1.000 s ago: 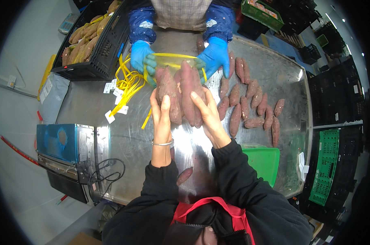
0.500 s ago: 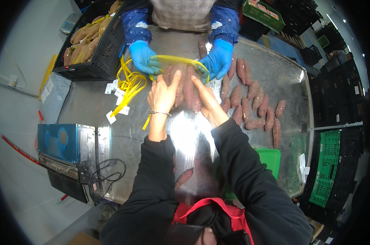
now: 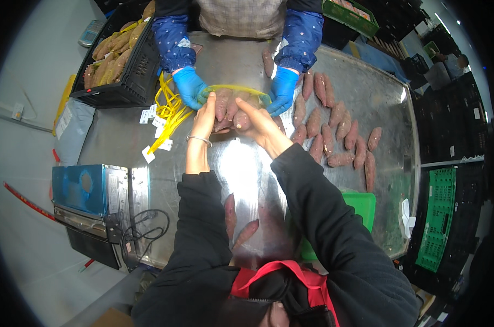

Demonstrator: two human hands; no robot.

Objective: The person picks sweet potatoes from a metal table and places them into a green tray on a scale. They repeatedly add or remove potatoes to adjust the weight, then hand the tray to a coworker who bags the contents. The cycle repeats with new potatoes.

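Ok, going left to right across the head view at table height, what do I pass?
Blue scale → loose yellow bands → left hand → bundle of sweet potatoes in the yellow band → right hand → loose sweet potatoes → green crate off the steel table.

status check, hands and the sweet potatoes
Left hand and right hand shut on sweet potato bundle. Bundle sits inside yellow band stretched by co-worker's blue gloves.
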